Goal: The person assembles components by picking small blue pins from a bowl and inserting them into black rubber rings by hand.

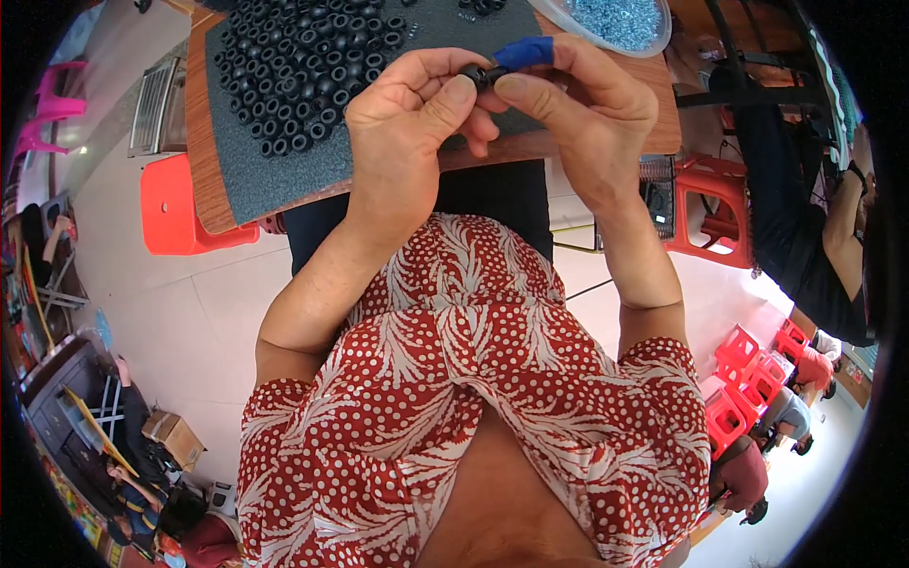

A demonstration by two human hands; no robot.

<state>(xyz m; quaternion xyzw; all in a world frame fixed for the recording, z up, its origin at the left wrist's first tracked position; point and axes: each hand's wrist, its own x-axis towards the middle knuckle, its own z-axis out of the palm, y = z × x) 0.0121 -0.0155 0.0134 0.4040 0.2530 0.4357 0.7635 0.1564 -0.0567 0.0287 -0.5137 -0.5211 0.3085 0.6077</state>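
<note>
My left hand [405, 133] and my right hand [601, 123] meet above the table's near edge. Pinched between my left thumb and fingers is a small black ring-shaped part [474, 73]. At its right side, the thumb and index finger of my right hand close on a small dark piece [494, 76], mostly hidden by the fingertips. A blue covering [524, 53] wraps my right index finger. Just left of my hands, a large heap of black ring-shaped parts [289, 80] lies on a dark grey mat [248, 185].
A clear round tub [666, 24] of small pale-blue translucent pieces stands at the table's [201, 123] far right. Red stools [170, 204] flank the table on both sides. A person in dark clothes [786, 189] is close on the right; other people sit farther off.
</note>
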